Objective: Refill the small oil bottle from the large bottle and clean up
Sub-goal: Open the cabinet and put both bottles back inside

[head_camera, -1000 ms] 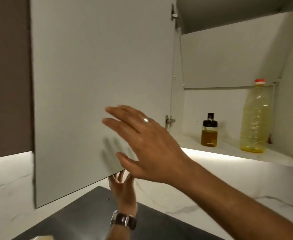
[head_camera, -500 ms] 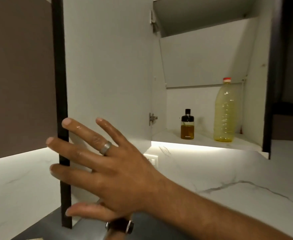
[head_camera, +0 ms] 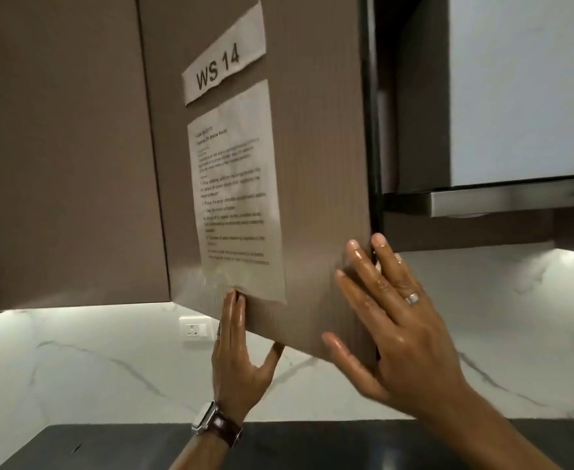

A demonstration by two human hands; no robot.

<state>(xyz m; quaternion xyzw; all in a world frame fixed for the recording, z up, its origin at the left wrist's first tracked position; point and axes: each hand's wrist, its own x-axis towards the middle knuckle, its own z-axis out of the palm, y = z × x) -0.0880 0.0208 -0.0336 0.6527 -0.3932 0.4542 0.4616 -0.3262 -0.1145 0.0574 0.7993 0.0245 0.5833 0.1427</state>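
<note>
The cabinet door (head_camera: 312, 164) stood all but closed, its brown outer face toward the camera, with only a narrow dark gap left along its right edge against the cabinet frame. The right hand (head_camera: 394, 320) lay flat on that face at the lower right corner, fingers straight and spread, nearest the closing edge and so best placed to press the door home, away from the person. The left hand (head_camera: 241, 354) reached up from below with straight fingers on the door's bottom edge, thumb splayed aside, gripping nothing. Neither oil bottle was visible; judging by the task, both sat behind the door on the shelf. Half a second earlier the door was swung wide, white inner face showing, and the small bottle and large bottle stood side by side on the lit shelf; now the paper sheet (head_camera: 238, 198) and "WS 14" label (head_camera: 223, 62) faced out above the dark worktop (head_camera: 109, 446).
</note>
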